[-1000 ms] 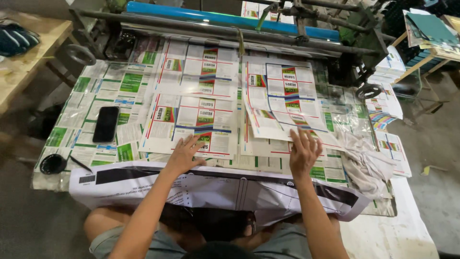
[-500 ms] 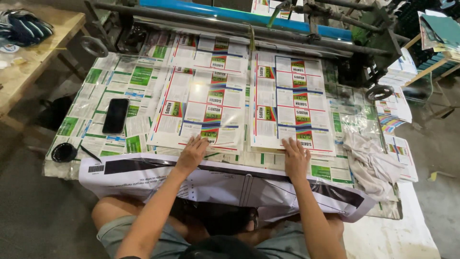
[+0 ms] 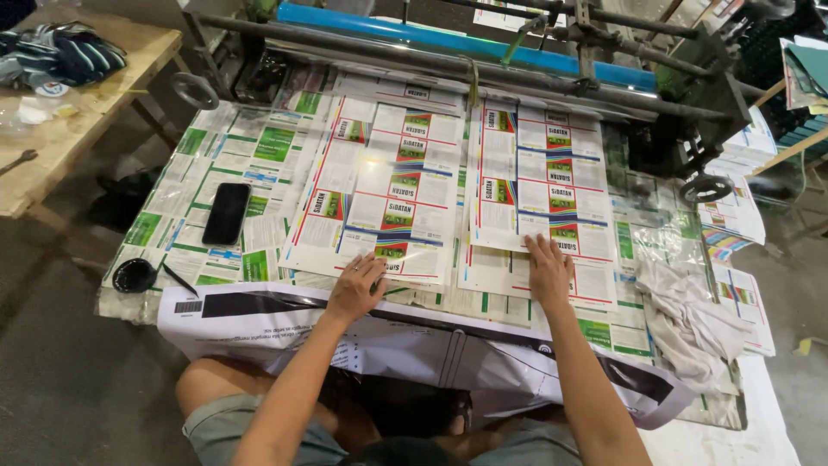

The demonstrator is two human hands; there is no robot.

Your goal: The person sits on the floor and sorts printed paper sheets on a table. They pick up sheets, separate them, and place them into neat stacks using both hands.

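Note:
Two printed label sheets lie side by side on the machine's feed table (image 3: 164, 203). My left hand (image 3: 355, 287) rests flat, fingers spread, on the near edge of the left sheet (image 3: 379, 194). My right hand (image 3: 549, 272) presses flat on the near end of the right sheet (image 3: 539, 177), which lies straight and runs up towards the rollers. Neither hand grips anything. A large white and black sheet (image 3: 259, 324) hangs over the table's front edge onto my lap.
A black phone (image 3: 226, 213) lies at the table's left, with a black round lid (image 3: 135, 274) and a pen near the corner. A crumpled white cloth (image 3: 686, 315) sits at the right. Grey and blue rollers (image 3: 448, 39) cross the back. A wooden bench (image 3: 78, 95) stands left.
The right sheet, skewed a second ago, now lies straight beside the left one and further up towards the rollers. Both hands stayed flat on the sheets' near edges.

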